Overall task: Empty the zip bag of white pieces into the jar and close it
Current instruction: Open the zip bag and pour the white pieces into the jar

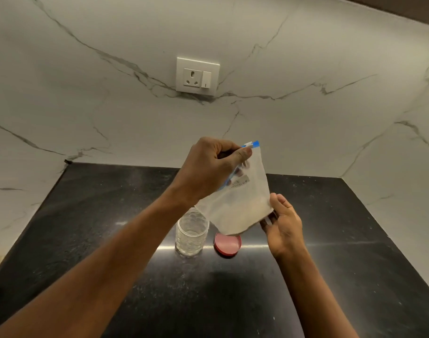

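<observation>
Soft, light bag (242, 206) above jar (191, 236): pinched at zip by left hand (208, 167), cradled on relaxed fingers of right hand (285, 225); likely best tipped by bottom corners.

One label (241, 182) is fixed to the bag (242, 211), just below the point where the left hand (208, 167) pinches the zip edge. It carries one handwritten word, too blurred to read reliably. The switch (205, 79), well above the grip, bears a short vertical mark.
</observation>
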